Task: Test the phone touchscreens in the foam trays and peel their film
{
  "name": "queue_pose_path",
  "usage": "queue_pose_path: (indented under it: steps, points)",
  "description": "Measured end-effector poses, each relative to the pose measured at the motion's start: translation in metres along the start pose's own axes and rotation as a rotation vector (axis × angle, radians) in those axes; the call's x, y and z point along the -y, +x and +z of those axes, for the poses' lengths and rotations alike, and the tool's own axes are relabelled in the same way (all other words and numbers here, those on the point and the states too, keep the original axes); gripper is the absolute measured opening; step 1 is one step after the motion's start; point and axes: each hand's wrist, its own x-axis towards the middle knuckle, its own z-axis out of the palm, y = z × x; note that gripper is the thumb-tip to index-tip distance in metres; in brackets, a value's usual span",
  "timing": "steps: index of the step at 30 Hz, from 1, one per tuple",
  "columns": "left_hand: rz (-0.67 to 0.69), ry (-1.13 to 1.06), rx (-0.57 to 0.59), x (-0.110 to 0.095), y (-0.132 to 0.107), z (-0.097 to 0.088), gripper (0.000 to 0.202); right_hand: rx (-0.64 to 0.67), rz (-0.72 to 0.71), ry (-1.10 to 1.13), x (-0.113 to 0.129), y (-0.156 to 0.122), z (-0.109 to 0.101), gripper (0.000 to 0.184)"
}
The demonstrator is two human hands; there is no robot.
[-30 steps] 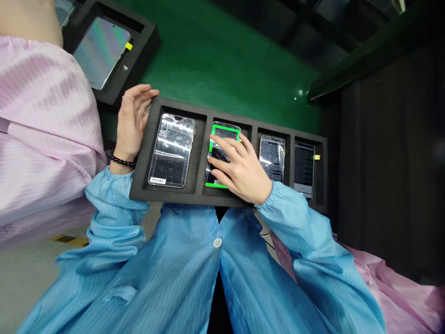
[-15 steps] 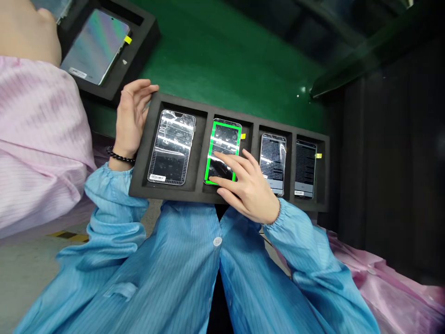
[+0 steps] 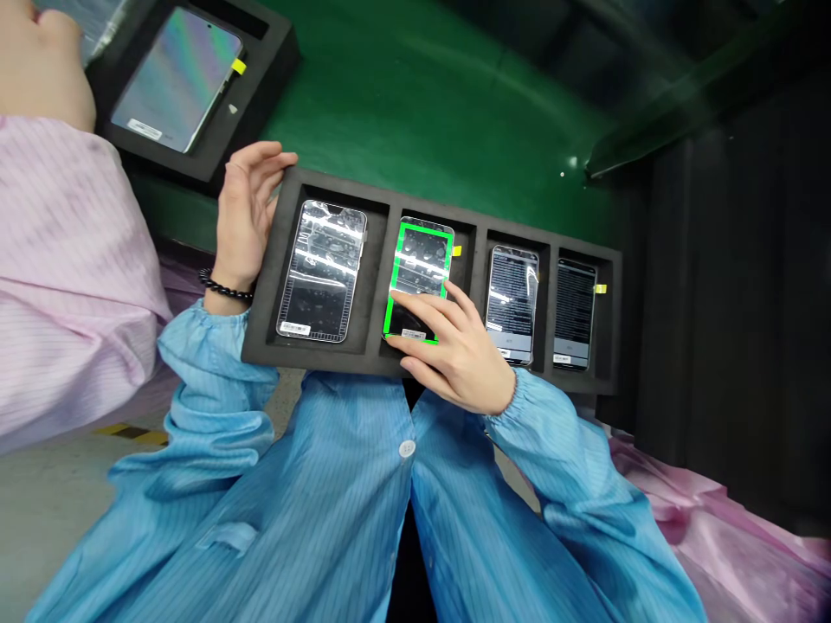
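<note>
More green-framed phone (image 3: pixel 419 264) clear of the hand (image 3: pixel 458 355)

A phone (image 3: pixel 419 268) with a bright green border is lying in the second slot of a black foam tray (image 3: pixel 266 298). A larger film-covered phone (image 3: pixel 321 272) is sitting in the slot to its left, while a phone (image 3: pixel 512 303) and a dark phone (image 3: pixel 575 316) are sitting in the slots to its right.

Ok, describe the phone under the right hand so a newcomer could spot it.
A black foam tray lies on the green surface, holding four phones. The phone is second from the left, under the right hand; only it has a bright green border.
</note>
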Motion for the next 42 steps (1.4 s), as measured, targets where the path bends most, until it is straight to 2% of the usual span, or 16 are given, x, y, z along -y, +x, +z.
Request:
queue_pose_path:
  steps: [3,8,11,15,18,23,29,35,42]
  points:
    - [-0.010,-0.002,0.000,-0.001,0.000,0.000,0.059,0.022,-0.006,-0.021,0.000,0.003,0.004,0.031]
    - [-0.005,-0.005,0.019,0.000,0.001,-0.001,0.073,-0.006,0.008,0.017,-0.004,-0.002,0.000,0.033]
    - [-0.013,-0.014,0.017,-0.001,0.000,-0.001,0.068,-0.041,0.070,0.026,-0.007,-0.012,-0.005,0.032]
    - [-0.015,-0.015,0.023,-0.002,-0.002,-0.002,0.062,-0.049,0.086,0.023,-0.007,-0.020,-0.006,0.032]
    - [-0.006,-0.008,0.031,-0.002,-0.003,-0.002,0.061,-0.049,0.068,0.013,-0.003,-0.016,0.001,0.033]
    - [-0.013,0.002,0.006,0.000,-0.001,-0.001,0.056,0.032,0.019,-0.017,0.001,-0.004,0.007,0.032]
    - [-0.014,0.003,0.010,-0.002,-0.001,-0.001,0.054,-0.047,0.050,-0.009,-0.002,-0.010,-0.001,0.032]
    - [-0.004,-0.014,0.033,-0.002,0.000,-0.003,0.065,0.027,0.026,-0.026,-0.001,-0.006,0.007,0.031]
    - [-0.004,0.010,0.022,-0.003,-0.001,-0.001,0.064,-0.025,0.050,-0.034,-0.004,-0.009,0.001,0.029]
